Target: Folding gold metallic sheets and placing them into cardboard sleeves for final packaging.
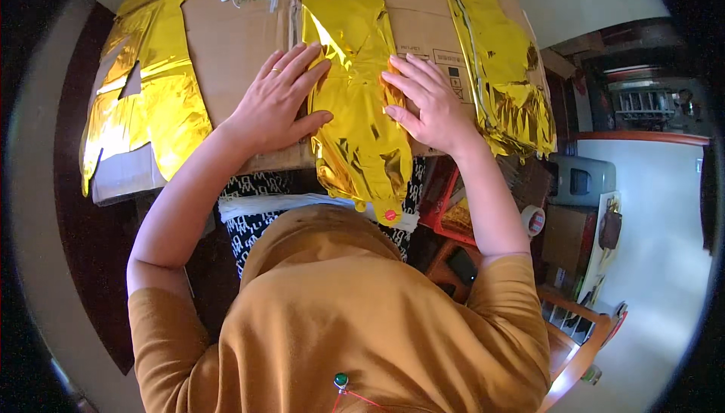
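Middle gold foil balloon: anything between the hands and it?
Nothing visible. The left hand lies flat at the left edge of the middle gold foil balloon, the right hand flat on its right edge, both directly on the foil over the cardboard box. The other foil balloons lie off to the sides.

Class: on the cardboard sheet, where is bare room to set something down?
Bare cardboard lies between the left gold foil balloon and the left hand. A narrower strip runs between the middle balloon and right balloon. The middle is crowded by both hands.
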### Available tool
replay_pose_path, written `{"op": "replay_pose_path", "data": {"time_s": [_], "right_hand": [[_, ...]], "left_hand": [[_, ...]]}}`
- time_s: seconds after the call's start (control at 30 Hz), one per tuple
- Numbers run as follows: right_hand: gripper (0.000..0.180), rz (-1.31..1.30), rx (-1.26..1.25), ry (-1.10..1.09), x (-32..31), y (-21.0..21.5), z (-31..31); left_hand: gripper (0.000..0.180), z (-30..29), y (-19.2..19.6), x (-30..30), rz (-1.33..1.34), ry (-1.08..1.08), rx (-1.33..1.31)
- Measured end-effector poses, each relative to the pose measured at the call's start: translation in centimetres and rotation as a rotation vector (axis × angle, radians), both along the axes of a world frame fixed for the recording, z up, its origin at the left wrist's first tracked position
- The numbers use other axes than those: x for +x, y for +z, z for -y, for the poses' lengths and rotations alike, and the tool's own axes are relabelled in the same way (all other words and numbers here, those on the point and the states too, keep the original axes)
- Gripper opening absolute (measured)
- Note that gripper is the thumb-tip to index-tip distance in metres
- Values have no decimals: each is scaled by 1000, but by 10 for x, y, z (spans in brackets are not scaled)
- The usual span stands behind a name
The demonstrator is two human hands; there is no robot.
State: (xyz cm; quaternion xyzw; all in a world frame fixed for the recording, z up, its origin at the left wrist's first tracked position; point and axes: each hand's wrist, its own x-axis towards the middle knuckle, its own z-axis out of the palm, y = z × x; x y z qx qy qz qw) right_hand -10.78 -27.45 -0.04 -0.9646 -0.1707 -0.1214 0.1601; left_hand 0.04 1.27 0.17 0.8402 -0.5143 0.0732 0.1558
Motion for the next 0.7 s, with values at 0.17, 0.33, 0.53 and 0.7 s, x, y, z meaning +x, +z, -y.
{"op": "replay_pose_path", "data": {"time_s": [0.17,0.33,0.53,0.7], "right_hand": [[50,-4,-11,-5,0,1,-1],[48,72,16,1,-5,10,-7],[49,-66,20,85,-36,8,-48],[51,-44,4,75,-38,1,-51]], "left_hand": [[73,1,-2,0,0,1,-4],[75,-2,-3,1,-22,-7,-10],[80,-2,-4,1,-44,-12,-16],[76,-12,4,6,-24,-15,-44]]}}
